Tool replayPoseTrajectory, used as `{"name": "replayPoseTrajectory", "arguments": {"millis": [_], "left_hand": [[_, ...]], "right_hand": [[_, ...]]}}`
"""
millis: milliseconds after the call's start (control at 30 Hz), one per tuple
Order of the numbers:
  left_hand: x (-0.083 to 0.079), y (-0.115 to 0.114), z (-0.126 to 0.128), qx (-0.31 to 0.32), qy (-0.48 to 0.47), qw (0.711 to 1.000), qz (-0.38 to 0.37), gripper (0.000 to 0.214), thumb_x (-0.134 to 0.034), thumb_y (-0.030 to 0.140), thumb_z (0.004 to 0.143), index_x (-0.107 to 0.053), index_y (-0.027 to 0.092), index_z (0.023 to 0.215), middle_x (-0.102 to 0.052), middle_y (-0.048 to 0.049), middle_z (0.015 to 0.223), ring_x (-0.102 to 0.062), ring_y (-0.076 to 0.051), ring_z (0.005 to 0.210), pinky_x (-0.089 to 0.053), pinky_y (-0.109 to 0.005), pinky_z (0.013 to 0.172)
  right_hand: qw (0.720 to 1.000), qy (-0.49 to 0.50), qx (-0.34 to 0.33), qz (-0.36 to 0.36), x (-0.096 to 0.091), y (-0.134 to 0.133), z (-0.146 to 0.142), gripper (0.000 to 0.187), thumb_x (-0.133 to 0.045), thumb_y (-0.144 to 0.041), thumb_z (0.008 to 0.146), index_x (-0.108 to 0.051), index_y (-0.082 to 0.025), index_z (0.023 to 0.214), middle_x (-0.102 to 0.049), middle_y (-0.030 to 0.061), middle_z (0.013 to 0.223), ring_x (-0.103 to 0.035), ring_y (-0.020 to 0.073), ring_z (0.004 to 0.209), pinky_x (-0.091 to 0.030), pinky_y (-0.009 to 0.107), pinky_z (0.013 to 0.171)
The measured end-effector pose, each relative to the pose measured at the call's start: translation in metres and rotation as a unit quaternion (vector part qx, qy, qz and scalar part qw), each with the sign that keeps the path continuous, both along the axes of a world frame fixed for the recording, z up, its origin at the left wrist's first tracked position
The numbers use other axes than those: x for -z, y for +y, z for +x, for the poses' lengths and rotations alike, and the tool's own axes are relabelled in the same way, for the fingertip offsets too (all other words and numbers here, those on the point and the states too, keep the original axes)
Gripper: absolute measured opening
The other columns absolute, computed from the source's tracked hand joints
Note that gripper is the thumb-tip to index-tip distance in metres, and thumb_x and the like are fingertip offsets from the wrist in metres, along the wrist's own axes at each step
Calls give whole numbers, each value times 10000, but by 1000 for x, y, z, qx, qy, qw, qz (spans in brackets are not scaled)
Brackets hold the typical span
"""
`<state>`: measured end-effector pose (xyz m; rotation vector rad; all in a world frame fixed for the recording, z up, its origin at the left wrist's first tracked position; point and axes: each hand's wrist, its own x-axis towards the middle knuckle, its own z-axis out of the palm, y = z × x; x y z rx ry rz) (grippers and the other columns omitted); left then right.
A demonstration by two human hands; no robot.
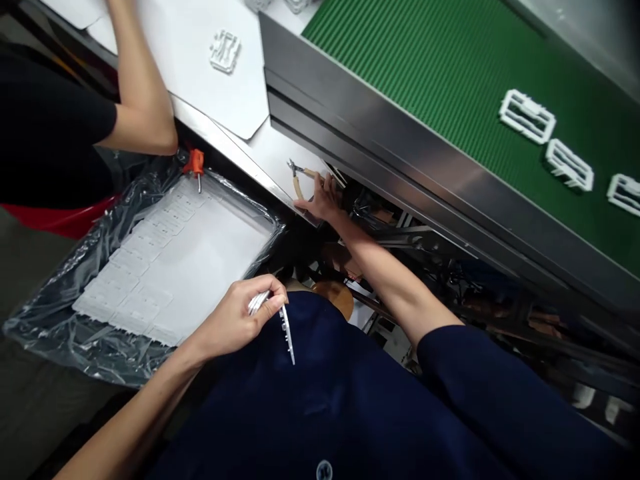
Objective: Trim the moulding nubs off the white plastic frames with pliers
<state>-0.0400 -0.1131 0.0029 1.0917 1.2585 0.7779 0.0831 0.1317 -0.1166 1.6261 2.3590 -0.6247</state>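
My left hand (240, 317) is closed around thin white plastic parts (287, 337), pinched between thumb and fingers in front of my dark blue shirt. One flat part points downward with small studs along its edge; more white edges show inside the palm. My right hand (323, 199) reaches forward to the white worktop (273, 150). Its thumb and fingers are on the cream handles of a pair of cutting pliers (299, 179). The handles are spread, and the metal jaws point away from me.
A green ribbed conveyor (400, 60) with a metal side carries several white frames (527, 117). At left, a plastic-lined box (225, 233) holds rows of flat white parts; an orange-handled tool (196, 162) is at its far edge. Beyond are another person's arm (145, 93) and a white part (225, 51).
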Motion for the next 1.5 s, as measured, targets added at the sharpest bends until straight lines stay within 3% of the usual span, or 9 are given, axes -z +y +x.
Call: {"name": "replayPoseTrajectory", "arguments": {"millis": [133, 233, 300, 433, 567, 733, 900, 1233, 1500], "left_hand": [[1, -3, -2, -24, -14, 999, -22, 206, -510, 342, 906, -580, 169, 818, -602, -20, 802, -547, -166, 755, -413, -290, 712], [1, -2, 0, -32, -27, 999, -24, 208, -519, 347, 901, -585, 167, 820, -607, -19, 797, -550, -162, 744, -418, -285, 704], [1, 0, 3, -33, -33, 999, -21, 209, -524, 349, 898, -586, 165, 819, -608, -19, 790, -550, -160, 738, -420, -282, 701], [0, 7, 9, -24, -43, 999, -19, 224, -526, 360, 897, -577, 162, 806, -603, -24, 787, -538, -161, 733, -422, -282, 699], [-3, 16, 16, -1, -42, 999, -16, 232, -525, 366, 900, -571, 160, 803, -600, -26, 795, -530, -158, 733, -415, -281, 705], [-9, 27, 24, 39, -27, 999, -19, 248, -520, 379, 900, -558, 162, 787, -591, -25, 793, -518, -165, 744, -399, -288, 710], [-14, 35, 35, 70, -16, 997, -19, 244, -520, 374, 900, -550, 166, 776, -583, -18, 790, -511, -164, 745, -387, -288, 704], [-17, 37, 46, 91, 15, 996, -3, 233, -497, 361, 914, -546, 170, 790, -589, -17, 799, -526, -167, 760, -392, -290, 713], [-20, 38, 52, 99, 17, 995, 5, 249, -496, 377, 909, -558, 169, 785, -599, -18, 787, -536, -172, 745, -404, -282, 700]], "right_hand": [[999, -32, -38, -3, 0, 16, -12, 903, -723, -428, 688, -282, -66, 1388, -367, 261, 1355, -333, 397, 1273, -273, 506, 1023], [995, -30, -58, -71, -18, 17, -6, 623, -677, -380, 690, -508, -38, 1184, -544, 234, 1161, -495, 367, 1114, -381, 439, 916], [989, -18, -75, -128, -35, 12, 7, 451, -651, -386, 684, -604, -73, 1006, -633, 148, 957, -588, 286, 915, -443, 342, 776], [964, 102, -135, -206, -79, -21, 55, 310, -552, -265, 738, -568, -163, 1030, -626, 8, 856, -548, 122, 703, -393, 211, 609], [918, 169, -219, -283, -131, -63, 107, 193, -449, -259, 823, -542, -175, 971, -563, -27, 719, -474, 104, 605, -344, 220, 572], [926, 140, -223, -272, -172, -92, 142, 309, -596, -397, 786, -555, -188, 1010, -602, 7, 857, -535, 139, 709, -379, 246, 629], [938, 121, -218, -239, -184, -103, 153, 357, -614, -379, 774, -546, -214, 1084, -620, 28, 943, -565, 174, 795, -411, 283, 705], [941, 82, -249, -212, -198, -101, 151, 291, -579, -409, 790, -559, -212, 1003, -621, 25, 876, -572, 183, 764, -395, 274, 649], [938, 42, -298, -174, -214, -90, 143, 221, -601, -395, 754, -586, -211, 877, -615, 40, 735, -519, 165, 594, -278, 269, 530]]}}
